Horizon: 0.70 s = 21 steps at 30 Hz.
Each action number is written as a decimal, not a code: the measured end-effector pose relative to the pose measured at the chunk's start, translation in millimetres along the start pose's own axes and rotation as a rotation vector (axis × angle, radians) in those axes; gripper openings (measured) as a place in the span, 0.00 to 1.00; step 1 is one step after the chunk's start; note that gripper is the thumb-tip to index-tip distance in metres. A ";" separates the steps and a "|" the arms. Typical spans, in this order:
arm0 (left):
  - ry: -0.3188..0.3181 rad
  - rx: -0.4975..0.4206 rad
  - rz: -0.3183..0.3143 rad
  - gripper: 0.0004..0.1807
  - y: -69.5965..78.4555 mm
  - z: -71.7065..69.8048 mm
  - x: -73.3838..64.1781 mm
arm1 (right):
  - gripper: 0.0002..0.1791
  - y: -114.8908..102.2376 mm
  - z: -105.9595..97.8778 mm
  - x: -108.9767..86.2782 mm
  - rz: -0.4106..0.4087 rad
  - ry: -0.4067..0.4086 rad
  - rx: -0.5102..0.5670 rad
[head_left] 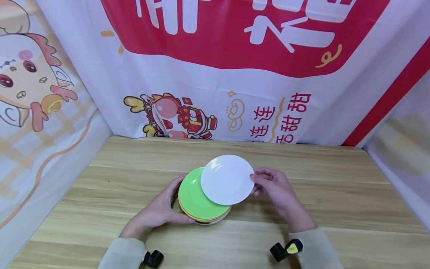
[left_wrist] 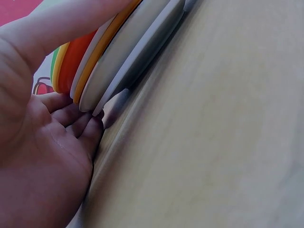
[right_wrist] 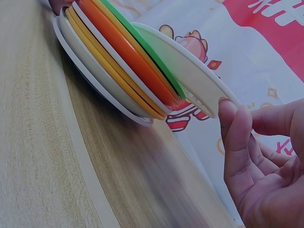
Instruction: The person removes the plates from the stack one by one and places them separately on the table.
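A stack of plates stands on the wooden table, a green plate (head_left: 195, 196) on top. Below it the right wrist view shows orange (right_wrist: 121, 50), yellow and white rims in layers. My left hand (head_left: 162, 207) grips the stack at its left side, thumb at the front and fingers round the back. Between thumb and fingers my right hand (head_left: 275, 190) pinches the right edge of a white plate (head_left: 228, 179). This plate overlaps the green one from the upper right and, in the right wrist view, slants away from it.
The wooden table (head_left: 319, 179) runs back to a printed cloth backdrop (head_left: 215, 82) with red lettering and a cartoon figure. Cloth walls close off the left and right sides. Small black devices (head_left: 283, 249) sit at both wrists.
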<state>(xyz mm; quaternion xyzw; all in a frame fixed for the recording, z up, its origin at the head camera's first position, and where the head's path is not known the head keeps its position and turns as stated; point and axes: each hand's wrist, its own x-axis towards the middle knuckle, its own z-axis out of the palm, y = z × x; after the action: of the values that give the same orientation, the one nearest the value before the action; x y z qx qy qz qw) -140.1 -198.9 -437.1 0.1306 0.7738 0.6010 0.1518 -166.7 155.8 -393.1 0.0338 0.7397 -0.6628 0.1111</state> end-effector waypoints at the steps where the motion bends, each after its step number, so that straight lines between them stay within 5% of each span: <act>1: 0.000 0.000 0.000 0.68 0.0 -0.1 -0.1 | 0.20 -0.3 -0.1 -0.1 -0.002 -0.001 0.000; 21: -0.001 0.011 0.002 0.68 0.7 0.5 -0.3 | 0.21 -1.9 -7.4 -0.5 -0.011 0.010 0.046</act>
<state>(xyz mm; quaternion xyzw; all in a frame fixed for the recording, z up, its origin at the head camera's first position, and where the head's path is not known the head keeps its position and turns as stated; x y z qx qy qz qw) -139.5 -198.4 -436.5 0.1323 0.7768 0.5969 0.1511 -167.4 163.0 -390.4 0.0355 0.7250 -0.6801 0.1028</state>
